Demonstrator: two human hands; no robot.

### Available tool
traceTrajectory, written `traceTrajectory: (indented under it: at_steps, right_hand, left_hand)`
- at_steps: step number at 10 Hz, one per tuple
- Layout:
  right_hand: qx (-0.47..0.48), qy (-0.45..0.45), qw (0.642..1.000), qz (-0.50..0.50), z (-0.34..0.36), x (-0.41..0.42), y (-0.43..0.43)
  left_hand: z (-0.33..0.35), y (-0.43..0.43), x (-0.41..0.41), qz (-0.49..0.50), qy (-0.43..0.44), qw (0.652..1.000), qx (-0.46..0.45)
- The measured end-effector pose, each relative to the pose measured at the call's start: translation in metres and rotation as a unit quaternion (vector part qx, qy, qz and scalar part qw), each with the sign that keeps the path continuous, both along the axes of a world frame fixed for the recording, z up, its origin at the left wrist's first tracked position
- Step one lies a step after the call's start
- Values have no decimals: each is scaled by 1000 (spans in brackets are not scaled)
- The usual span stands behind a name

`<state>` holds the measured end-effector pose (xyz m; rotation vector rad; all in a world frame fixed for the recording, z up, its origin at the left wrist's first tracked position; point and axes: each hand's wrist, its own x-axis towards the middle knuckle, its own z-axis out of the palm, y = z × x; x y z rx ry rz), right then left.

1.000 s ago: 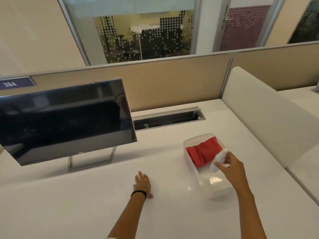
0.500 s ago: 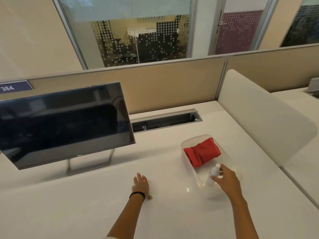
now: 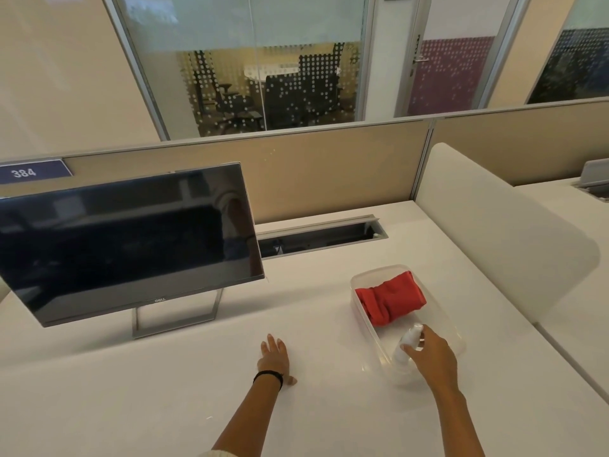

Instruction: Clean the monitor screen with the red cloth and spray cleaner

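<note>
A dark monitor (image 3: 125,239) stands on its metal stand at the left of the white desk (image 3: 164,390), screen tilted toward me. To its right sits a clear plastic tub (image 3: 359,311) with a folded red cloth (image 3: 390,301) in its far half. In the tub's near half my right hand (image 3: 431,357) grips a small white spray bottle (image 3: 407,344), which leans in the tub. My left hand (image 3: 275,357) rests flat on the desk, fingers straight, with a black band on the wrist.
A beige partition (image 3: 329,173) runs behind the desk, with an open cable tray slot (image 3: 319,237) at its foot. A white rounded divider panel (image 3: 487,232) borders the desk on the right. Glass walls and office chairs lie beyond.
My right hand has lowered the spray bottle from above the red cloth into the tub's near half. The left hand has stayed flat on the desk.
</note>
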<state>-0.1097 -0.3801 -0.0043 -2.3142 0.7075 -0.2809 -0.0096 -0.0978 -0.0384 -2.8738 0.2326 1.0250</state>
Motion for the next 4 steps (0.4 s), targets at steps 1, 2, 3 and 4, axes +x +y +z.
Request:
traceTrajectory:
  at_steps: [1, 2, 3, 4]
  right_hand:
    - [28, 30, 999, 13, 4, -1, -1]
    - [99, 30, 994, 41, 9, 0, -2]
    - [71, -44, 995, 54, 16, 1, 11]
    - [-5, -98, 994, 46, 19, 12, 23]
  left_hand:
    - [2, 4, -2, -18, -11, 1000, 8]
    - [2, 11, -7, -36, -27, 999, -4]
    - [4, 22, -9, -56, -25, 998, -19]
    - [12, 27, -8, -58, 8, 998, -26]
